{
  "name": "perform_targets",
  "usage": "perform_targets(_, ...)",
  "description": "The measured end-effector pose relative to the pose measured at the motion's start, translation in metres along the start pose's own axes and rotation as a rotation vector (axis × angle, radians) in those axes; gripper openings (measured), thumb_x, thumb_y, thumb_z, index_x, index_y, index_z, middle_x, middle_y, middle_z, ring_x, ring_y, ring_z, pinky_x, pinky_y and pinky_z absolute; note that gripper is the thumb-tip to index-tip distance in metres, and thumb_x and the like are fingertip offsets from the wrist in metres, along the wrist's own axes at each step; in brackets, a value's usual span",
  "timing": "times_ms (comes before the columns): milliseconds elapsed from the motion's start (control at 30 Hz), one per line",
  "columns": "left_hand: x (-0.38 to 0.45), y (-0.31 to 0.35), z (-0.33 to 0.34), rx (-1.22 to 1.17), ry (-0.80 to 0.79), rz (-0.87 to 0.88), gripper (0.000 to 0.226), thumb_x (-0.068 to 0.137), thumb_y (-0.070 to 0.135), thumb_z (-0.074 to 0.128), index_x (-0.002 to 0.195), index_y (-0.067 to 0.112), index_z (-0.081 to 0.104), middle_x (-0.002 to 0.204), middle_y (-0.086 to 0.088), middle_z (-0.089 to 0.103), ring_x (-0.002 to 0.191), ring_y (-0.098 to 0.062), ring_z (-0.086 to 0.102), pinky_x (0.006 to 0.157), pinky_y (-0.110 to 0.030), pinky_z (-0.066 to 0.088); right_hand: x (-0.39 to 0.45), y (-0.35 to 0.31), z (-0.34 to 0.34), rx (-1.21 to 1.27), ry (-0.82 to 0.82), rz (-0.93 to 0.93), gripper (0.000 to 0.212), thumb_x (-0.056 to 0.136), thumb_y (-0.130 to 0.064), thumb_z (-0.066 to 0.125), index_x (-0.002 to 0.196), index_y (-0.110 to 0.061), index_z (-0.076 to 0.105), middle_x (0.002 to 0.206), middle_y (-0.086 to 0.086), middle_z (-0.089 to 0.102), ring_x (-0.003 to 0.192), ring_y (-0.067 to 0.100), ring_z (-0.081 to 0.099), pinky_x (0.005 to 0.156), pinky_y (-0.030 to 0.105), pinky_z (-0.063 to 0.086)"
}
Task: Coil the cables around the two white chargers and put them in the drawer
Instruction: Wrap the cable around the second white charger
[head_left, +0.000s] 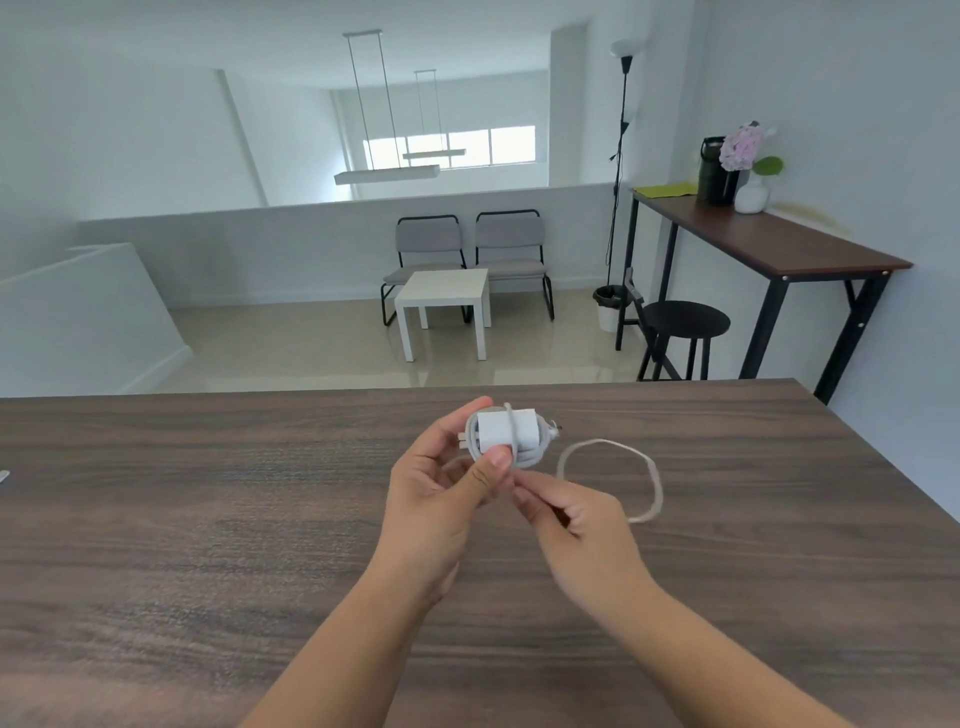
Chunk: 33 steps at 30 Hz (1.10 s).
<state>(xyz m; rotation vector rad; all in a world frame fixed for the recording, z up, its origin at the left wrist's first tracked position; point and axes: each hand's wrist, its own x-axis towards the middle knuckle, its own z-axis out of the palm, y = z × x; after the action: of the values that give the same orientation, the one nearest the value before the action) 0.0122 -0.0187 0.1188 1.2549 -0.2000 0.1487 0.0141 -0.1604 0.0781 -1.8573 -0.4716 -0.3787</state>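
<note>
My left hand (447, 488) holds a white charger (501, 431) above the dark wooden table (208, 519), thumb on its near side and fingers behind it. Several turns of white cable are wound around the charger. My right hand (576, 525) pinches the cable just below the charger. The loose rest of the cable (623, 467) arcs in a loop to the right, over the table. Only one charger is in sight, and no drawer shows.
A small pale object (3, 475) lies at the table's left edge. Beyond the table's far edge stand a white side table (447, 301), two grey chairs (467, 249), a black stool (683, 322) and a tall side desk (769, 239) with a vase.
</note>
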Motion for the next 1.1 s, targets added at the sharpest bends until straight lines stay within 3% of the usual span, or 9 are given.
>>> perform_targets(167,0.005,-0.012,-0.010,0.402,0.087,0.136,0.046,0.073,0.025,0.082,0.114,0.041,0.068,0.091,0.004,0.073,0.080,-0.014,0.063,0.082,-0.037,0.057,0.005,-0.015,-0.022,-0.487,-0.132,-0.188,0.022,0.093,-0.036,0.043,0.089,-0.027,0.063,0.068,-0.015,0.056,0.064,0.006,0.052,0.057,0.028,0.042)
perform_targets(300,0.003,-0.012,-0.009,0.566,0.036,0.231,0.049,0.075,0.020,0.081,0.117,0.041,0.064,0.092,0.010,0.065,0.076,0.001,0.057,0.075,-0.017,0.051,0.019,-0.024,-0.050,-0.664,-0.252,-0.228,0.039,0.088,-0.051,0.031,0.087,-0.029,0.062,0.070,-0.015,0.055,0.065,0.010,0.053,0.059,0.032,0.046)
perform_targets(500,0.003,-0.006,-0.014,0.674,-0.127,0.225,0.051,0.077,0.017,0.081,0.122,0.034,0.065,0.099,0.009,0.065,0.078,-0.004,0.059,0.071,-0.014,0.048,0.043,-0.044,-0.085,-0.720,-0.328,-0.344,0.019,0.088,-0.043,0.054,0.083,-0.030,0.067,0.066,-0.023,0.053,0.059,-0.005,0.046,0.057,0.018,0.038)
perform_targets(567,0.002,-0.003,-0.012,0.631,-0.211,0.184,0.049,0.076,0.018,0.082,0.120,0.035,0.066,0.097,0.011,0.066,0.078,-0.004,0.059,0.072,-0.017,0.050,0.048,-0.044,-0.089,-0.604,-0.353,-0.324,0.011,0.085,-0.038,0.064,0.083,-0.030,0.071,0.067,-0.020,0.060,0.057,-0.002,0.050,0.057,0.014,0.037)
perform_targets(633,0.003,-0.001,-0.013,0.552,-0.258,0.127,0.048,0.074,0.026,0.083,0.119,0.037,0.068,0.099,0.006,0.069,0.085,-0.021,0.063,0.080,-0.033,0.056,0.052,-0.039,-0.090,-0.336,-0.373,-0.211,0.005,0.081,-0.033,0.073,0.080,-0.028,0.073,0.065,-0.005,0.064,0.052,0.007,0.047,0.054,0.022,0.040)
perform_targets(767,0.001,0.000,-0.012,0.441,-0.288,0.043,0.050,0.067,0.036,0.082,0.116,0.038,0.069,0.107,-0.007,0.072,0.093,-0.037,0.063,0.093,-0.054,0.052,0.050,-0.027,-0.086,0.056,-0.408,-0.051,0.015,0.077,-0.029,0.077,0.077,-0.015,0.071,0.061,0.025,0.048,0.054,0.018,0.039,0.053,0.020,0.035)
perform_targets(900,-0.002,-0.004,-0.005,0.308,-0.284,-0.011,0.050,0.065,0.032,0.084,0.114,0.036,0.071,0.110,-0.009,0.072,0.094,-0.029,0.060,0.093,-0.058,0.052,0.046,-0.020,-0.075,0.239,-0.349,-0.021,0.021,0.075,-0.032,0.076,0.071,-0.014,0.066,0.058,0.018,0.049,0.053,0.016,0.042,0.050,0.019,0.037)
perform_targets(1000,-0.003,-0.005,-0.004,0.250,-0.277,-0.039,0.049,0.064,0.029,0.084,0.112,0.033,0.072,0.106,-0.006,0.073,0.093,-0.027,0.060,0.091,-0.053,0.055,0.044,-0.018,-0.070,0.404,-0.316,0.052,0.017,0.081,-0.016,0.073,0.070,-0.007,0.063,0.056,-0.003,0.057,0.048,0.004,0.046,0.048,0.014,0.038)
perform_targets(1100,-0.003,-0.006,-0.007,0.224,-0.291,-0.056,0.047,0.065,0.026,0.083,0.111,0.029,0.073,0.106,-0.002,0.073,0.094,-0.027,0.060,0.090,-0.052,0.055,0.041,-0.016,-0.066,0.470,-0.304,0.153,0.014,0.079,-0.012,0.072,0.069,-0.008,0.063,0.055,-0.005,0.057,0.046,0.003,0.045,0.045,0.013,0.036)
